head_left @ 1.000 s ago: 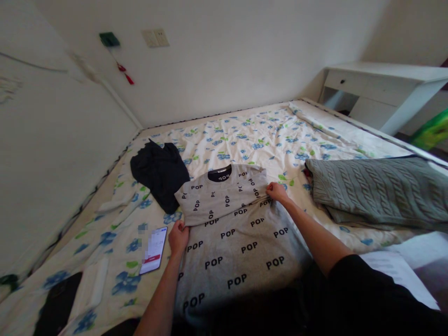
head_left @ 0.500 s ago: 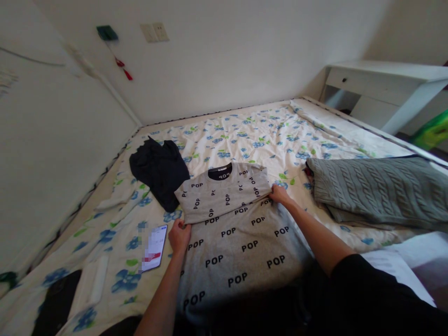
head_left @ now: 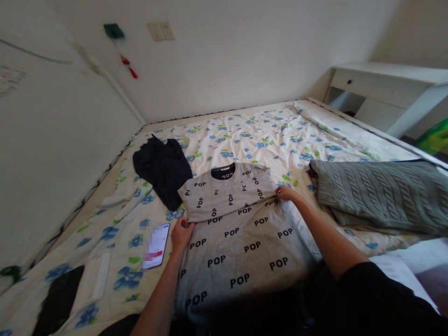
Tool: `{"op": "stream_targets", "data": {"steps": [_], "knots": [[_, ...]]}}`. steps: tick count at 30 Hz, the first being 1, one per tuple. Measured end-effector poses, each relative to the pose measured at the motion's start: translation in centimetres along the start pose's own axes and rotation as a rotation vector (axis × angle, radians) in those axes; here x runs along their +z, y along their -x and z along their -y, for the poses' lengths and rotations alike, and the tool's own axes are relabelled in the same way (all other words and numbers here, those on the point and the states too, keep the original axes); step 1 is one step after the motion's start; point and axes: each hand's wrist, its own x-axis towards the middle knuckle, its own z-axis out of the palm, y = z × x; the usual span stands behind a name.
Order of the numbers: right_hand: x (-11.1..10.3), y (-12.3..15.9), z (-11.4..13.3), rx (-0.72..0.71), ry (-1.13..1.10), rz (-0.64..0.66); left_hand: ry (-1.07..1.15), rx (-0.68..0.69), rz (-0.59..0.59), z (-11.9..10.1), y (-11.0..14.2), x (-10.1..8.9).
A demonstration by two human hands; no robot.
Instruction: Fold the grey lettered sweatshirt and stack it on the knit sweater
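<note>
Two hands still apart: left hand, right hand pinching folded edge of grey POP sweatshirt.

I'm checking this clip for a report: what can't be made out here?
All in the head view:
Phone screen: blurred out by pixelation.
Grey POP sweatshirt: lower end hidden by the person's dark top and shadow.
Left hand and right hand: each covers the fold edge, so any grip is hidden.
Black item: cut off by the bottom edge, too dark to identify.

One left hand, one right hand, one grey POP sweatshirt, one dark garment, one cable-knit throw, one phone.
</note>
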Motion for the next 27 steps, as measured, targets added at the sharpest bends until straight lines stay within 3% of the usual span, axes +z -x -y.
{"op": "stream_targets", "data": {"steps": [4,8,11,13,14,18,20,23,27], "knots": [[-0.1,0.2,-0.4,0.030,-0.111,0.100,0.280,-0.030,0.013,0.3,-0.8,-0.1],[0.9,0.5,-0.1,0.037,-0.039,0.006,0.546,-0.094,0.132,1.1,-1.8,-1.2],[1.3,0.6,0.5,0.026,0.070,-0.041,0.551,-0.137,0.319,1.7,-2.8,-2.2],[1.1,0.7,0.7,0.024,0.093,-0.074,0.414,-0.106,0.381,1.8,-3.2,-2.4],[1.1,0.8,0.8,0.020,0.095,-0.100,0.315,-0.077,0.351,1.7,-3.3,-2.3],[1.0,1.0,0.6,0.014,0.086,-0.164,0.002,-0.018,0.051,1.0,-2.7,-0.9],[1.0,1.0,0.2,0.041,0.072,-0.160,0.019,-0.039,0.043,0.6,-2.5,-0.5],[0.4,0.4,-0.9,0.094,-0.026,-0.055,0.246,-0.130,0.211,0.3,-3.0,-1.1],[-1.8,-1.0,-2.3,0.157,-0.348,0.279,0.586,-0.317,0.396,0.0,-4.9,-2.9]]}}
